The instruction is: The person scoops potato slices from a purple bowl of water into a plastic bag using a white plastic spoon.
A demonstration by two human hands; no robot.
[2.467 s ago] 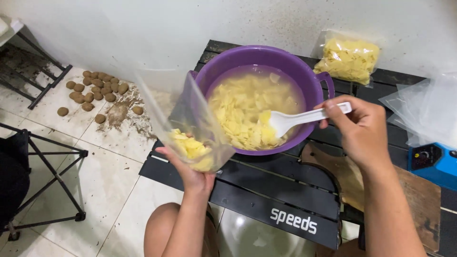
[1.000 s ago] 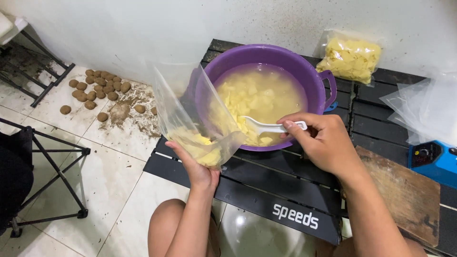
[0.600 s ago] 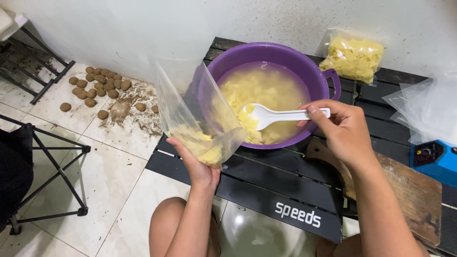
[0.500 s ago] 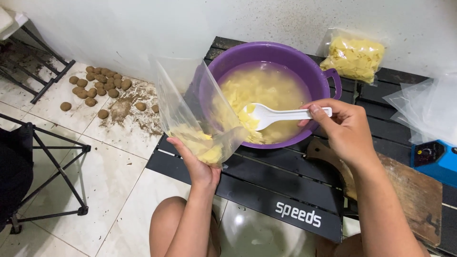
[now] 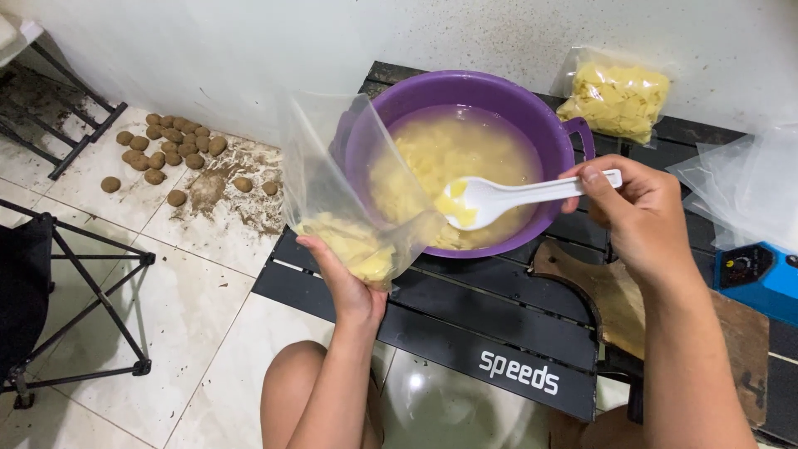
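Crowding a black slatted desk (image 5: pixel 499 349) set against a white wall: a purple basin (image 5: pixel 465 96) filled with cloudy water and pale yellow cut pieces, a sealed bag of the same yellow pieces (image 5: pixel 613 96) behind it by the wall, a stack of empty clear bags (image 5: pixel 748 187) at the right edge, a blue device (image 5: pixel 761 278) just below them, and a wooden board (image 5: pixel 607 303) lying near the basin's right side. On the tiled floor to the left, small brown balls (image 5: pixel 162 150) lie in a loose cluster beside scattered dirt, with a black folding frame (image 5: pixel 75 283) nearer the camera. The person's bare knee shows below the desk's front edge.

The left hand (image 5: pixel 349 287) grips a clear plastic bag (image 5: pixel 349 191) from underneath, fingers (image 5: pixel 320 254) curled around its bottom, where yellow pieces have collected; the bag stands open-mouthed and tilted, its upper wall partly screening the basin's left rim. The right hand (image 5: pixel 636 216) has its fingers closed around the handle of a white spoon (image 5: pixel 499 198), thumb on top. The spoon's bowl carries a few yellow pieces and hangs over the basin, just beside the bag's edge.
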